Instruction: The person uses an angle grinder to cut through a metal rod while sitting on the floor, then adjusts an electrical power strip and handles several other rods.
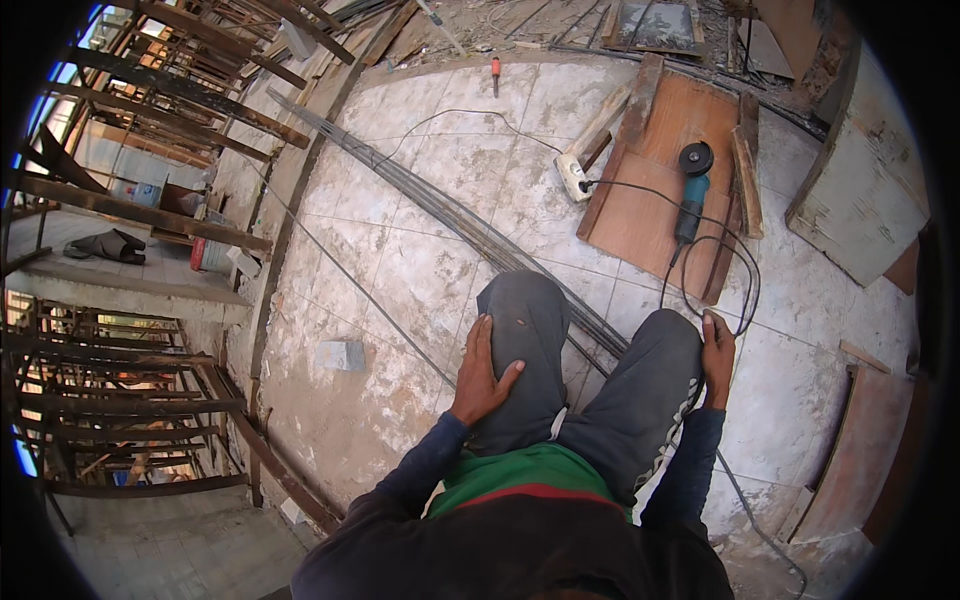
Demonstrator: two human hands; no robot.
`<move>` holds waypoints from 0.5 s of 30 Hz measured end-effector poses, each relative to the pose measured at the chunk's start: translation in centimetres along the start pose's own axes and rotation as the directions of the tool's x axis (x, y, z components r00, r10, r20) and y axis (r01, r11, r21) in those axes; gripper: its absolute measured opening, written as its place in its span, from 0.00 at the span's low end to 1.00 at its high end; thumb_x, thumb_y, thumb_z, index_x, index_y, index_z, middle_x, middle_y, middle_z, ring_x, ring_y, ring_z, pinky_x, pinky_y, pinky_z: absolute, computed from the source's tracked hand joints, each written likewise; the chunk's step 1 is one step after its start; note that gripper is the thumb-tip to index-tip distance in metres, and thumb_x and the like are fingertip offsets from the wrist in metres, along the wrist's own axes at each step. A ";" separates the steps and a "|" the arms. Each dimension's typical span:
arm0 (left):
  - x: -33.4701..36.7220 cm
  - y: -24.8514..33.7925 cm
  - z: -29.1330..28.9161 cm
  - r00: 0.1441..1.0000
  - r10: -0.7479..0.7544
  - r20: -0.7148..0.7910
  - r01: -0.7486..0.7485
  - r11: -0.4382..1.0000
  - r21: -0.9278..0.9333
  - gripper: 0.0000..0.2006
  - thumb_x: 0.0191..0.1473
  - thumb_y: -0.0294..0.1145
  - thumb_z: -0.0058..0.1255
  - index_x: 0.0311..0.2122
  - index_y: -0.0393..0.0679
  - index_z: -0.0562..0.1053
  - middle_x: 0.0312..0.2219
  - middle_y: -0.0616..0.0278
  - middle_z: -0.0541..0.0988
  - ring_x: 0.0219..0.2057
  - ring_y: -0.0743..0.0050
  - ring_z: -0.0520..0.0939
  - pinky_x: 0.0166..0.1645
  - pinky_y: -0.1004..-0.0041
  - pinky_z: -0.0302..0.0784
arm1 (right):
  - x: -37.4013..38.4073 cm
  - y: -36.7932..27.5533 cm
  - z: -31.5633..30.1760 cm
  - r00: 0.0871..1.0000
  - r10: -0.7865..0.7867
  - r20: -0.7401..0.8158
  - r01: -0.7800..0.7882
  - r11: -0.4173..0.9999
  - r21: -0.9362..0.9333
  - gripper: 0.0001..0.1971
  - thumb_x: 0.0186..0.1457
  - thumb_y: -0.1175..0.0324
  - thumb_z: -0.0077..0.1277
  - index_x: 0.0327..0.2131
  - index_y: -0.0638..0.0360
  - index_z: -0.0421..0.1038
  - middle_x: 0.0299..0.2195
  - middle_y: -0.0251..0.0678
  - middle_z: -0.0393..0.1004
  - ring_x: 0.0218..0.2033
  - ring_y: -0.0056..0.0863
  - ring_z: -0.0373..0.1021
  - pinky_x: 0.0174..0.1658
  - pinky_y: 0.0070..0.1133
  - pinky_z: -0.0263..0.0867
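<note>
I squat with my knees bent in dark grey trousers (525, 325). My left hand (484, 375) lies on the side of my left knee, its fingers stretched out and its thumb apart. Against the outer side of my right knee rests my right hand (717, 358), fingers extended and nothing visible in it. Just beyond that hand loops the black cable (752, 285) of an angle grinder (692, 195). The grinder has a teal body and a dark disc, and lies on a reddish-brown wooden board (640, 205). Neither hand touches the grinder.
Long thin steel bars (430, 195) run diagonally across the dusty tiled floor and past my knees. A white power strip (573, 178) sits beside the board. Farther off lies an orange-handled tool (495, 70). A grey block (341, 355) stands left; timber scaffolding (130, 400) lines the left edge.
</note>
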State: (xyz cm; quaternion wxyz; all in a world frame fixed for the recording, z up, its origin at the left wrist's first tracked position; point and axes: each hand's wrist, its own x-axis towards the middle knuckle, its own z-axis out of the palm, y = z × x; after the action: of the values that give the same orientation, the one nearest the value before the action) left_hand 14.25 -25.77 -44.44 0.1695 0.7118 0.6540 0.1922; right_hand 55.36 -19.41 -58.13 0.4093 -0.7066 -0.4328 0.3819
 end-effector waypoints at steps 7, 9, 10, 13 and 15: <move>-2.1 1.5 -8.6 0.973 0.056 -0.224 -0.014 0.982 0.187 0.38 0.53 0.42 0.59 0.64 0.37 0.57 0.62 0.41 0.59 0.64 0.44 0.61 0.63 0.56 0.61 | 9.7 2.8 9.9 0.892 -0.349 0.288 0.438 0.823 -0.361 0.22 0.60 0.56 0.49 0.50 0.64 0.70 0.50 0.51 0.72 0.51 0.48 0.69 0.54 0.35 0.65; -0.7 3.3 -9.2 0.965 0.055 -0.256 -0.014 0.987 0.162 0.37 0.52 0.43 0.60 0.63 0.38 0.60 0.62 0.42 0.61 0.63 0.42 0.62 0.63 0.54 0.60 | 11.5 3.0 13.7 0.850 -0.349 0.394 0.494 0.788 -0.367 0.24 0.60 0.57 0.49 0.54 0.64 0.66 0.56 0.52 0.66 0.57 0.47 0.64 0.58 0.35 0.63; -0.2 3.8 -8.6 0.968 0.051 -0.245 -0.016 0.990 0.142 0.37 0.52 0.43 0.60 0.63 0.38 0.60 0.62 0.42 0.61 0.63 0.42 0.62 0.63 0.54 0.60 | 12.5 3.4 15.3 0.824 -0.383 0.419 0.542 0.748 -0.383 0.25 0.60 0.58 0.48 0.55 0.64 0.64 0.58 0.53 0.63 0.59 0.48 0.62 0.59 0.34 0.61; 1.1 3.5 -8.3 0.980 -0.041 -0.196 0.115 0.916 0.384 0.34 0.49 0.43 0.61 0.59 0.38 0.66 0.58 0.42 0.65 0.60 0.37 0.64 0.63 0.50 0.57 | 16.6 5.1 19.3 0.826 -0.397 0.400 0.552 0.716 -0.428 0.26 0.59 0.60 0.48 0.57 0.65 0.62 0.60 0.54 0.60 0.62 0.51 0.57 0.62 0.35 0.57; 0.7 2.8 -9.2 0.970 -0.109 -0.218 0.182 0.920 0.347 0.32 0.49 0.43 0.60 0.58 0.38 0.67 0.58 0.41 0.66 0.60 0.37 0.64 0.63 0.50 0.57 | 19.6 5.8 22.0 0.860 -0.411 0.302 0.510 0.701 -0.499 0.27 0.59 0.61 0.48 0.58 0.65 0.61 0.60 0.56 0.59 0.63 0.54 0.54 0.64 0.37 0.54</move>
State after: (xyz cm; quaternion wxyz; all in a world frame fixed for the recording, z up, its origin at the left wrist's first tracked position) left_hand 12.13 -25.45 -35.07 -0.0163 0.6578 0.7429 0.1229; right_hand 43.93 2.44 -75.26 0.2270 -0.6289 -0.7215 0.1801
